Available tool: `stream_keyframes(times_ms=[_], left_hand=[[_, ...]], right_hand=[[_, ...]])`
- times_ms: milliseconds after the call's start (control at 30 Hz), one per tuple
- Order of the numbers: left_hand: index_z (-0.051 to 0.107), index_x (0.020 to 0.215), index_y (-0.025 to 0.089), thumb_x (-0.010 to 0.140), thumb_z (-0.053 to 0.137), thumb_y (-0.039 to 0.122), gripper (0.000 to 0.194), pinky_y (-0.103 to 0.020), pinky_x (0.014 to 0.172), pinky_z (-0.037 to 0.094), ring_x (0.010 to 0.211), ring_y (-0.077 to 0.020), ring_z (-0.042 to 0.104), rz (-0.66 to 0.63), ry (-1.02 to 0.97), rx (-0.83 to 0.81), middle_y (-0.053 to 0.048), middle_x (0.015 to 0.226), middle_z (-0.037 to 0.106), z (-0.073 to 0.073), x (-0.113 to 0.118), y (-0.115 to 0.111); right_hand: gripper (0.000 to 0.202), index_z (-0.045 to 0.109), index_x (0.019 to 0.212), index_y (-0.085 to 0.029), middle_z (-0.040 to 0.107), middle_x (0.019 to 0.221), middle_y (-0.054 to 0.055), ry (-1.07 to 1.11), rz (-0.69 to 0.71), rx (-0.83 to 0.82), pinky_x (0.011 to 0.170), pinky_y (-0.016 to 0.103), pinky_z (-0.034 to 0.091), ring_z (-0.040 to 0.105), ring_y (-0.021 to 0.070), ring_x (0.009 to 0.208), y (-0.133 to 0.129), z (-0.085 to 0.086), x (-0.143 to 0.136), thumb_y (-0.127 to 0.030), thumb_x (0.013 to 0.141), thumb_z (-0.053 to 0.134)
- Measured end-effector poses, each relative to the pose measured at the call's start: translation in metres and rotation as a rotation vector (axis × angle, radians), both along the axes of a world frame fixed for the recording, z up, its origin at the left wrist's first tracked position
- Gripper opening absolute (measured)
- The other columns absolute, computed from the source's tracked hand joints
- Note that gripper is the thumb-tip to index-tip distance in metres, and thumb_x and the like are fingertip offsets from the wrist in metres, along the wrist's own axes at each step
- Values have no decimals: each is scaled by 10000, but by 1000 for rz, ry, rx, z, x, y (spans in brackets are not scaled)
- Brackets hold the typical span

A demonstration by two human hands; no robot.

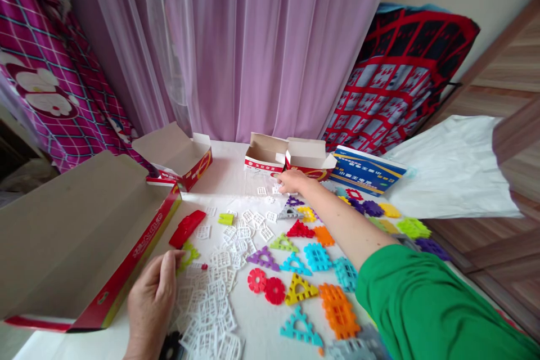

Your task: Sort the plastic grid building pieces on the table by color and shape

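Note:
My left hand rests at the near left, its fingers curled and thumb pressed to the index finger; whatever lies between them is hidden. Just beyond its fingertips is a lime-green toothed plastic piece, with a red curved piece above that. White window-shaped plastic pieces lie heaped beside this hand. Across the table, my right hand reaches toward the small boxes, fingers together at a small white window piece. Another white window piece lies flat to the left of those fingers.
Open cardboard boxes stand at left: a large one and a smaller one. Two small boxes and a blue box stand at the back. Colourful building pieces cover the right side, near a white bag.

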State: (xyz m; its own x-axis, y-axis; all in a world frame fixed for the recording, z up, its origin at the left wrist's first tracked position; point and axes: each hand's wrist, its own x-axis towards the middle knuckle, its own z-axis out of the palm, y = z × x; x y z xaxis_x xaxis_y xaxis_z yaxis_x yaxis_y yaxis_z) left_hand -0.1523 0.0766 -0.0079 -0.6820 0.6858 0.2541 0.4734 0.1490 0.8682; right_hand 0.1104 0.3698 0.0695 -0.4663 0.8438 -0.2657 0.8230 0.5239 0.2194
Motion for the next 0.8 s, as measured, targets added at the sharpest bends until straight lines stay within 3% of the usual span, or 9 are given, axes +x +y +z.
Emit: stream_keyframes(times_ms=[233,467,667,800], left_hand=[[723,716,207,776,525,548,399,-232,651,535,644,-164,647,6,13,10,-24,700,694,0,0,-1],[719,712,200,782,526,533,391,-234,637,541,636,-166,654,5,17,24,-32,718,714,2,2,0],[711,701,205,791,519,517,378,-250,645,544,637,-173,662,-26,7,36,-37,736,727,9,4,-1],[712,701,205,797,511,521,385,-248,650,542,650,-174,665,-17,14,39,-34,734,726,8,4,-1]], right_hand=[[380,687,1148,-208,708,1155,113,-32,-11,-25,823,344,491,652,283,1049,-6,-1,-10,-324,790,636],[383,682,1167,-257,698,1189,76,-7,-22,-12,824,320,483,638,260,1075,-11,6,-5,-335,797,621],[269,738,982,-282,734,1081,29,78,67,-33,754,289,465,652,236,1014,-50,16,-18,-267,810,532],[297,732,1026,-282,732,1089,40,108,114,-118,779,289,463,646,246,1033,-86,13,-39,-405,818,559]])
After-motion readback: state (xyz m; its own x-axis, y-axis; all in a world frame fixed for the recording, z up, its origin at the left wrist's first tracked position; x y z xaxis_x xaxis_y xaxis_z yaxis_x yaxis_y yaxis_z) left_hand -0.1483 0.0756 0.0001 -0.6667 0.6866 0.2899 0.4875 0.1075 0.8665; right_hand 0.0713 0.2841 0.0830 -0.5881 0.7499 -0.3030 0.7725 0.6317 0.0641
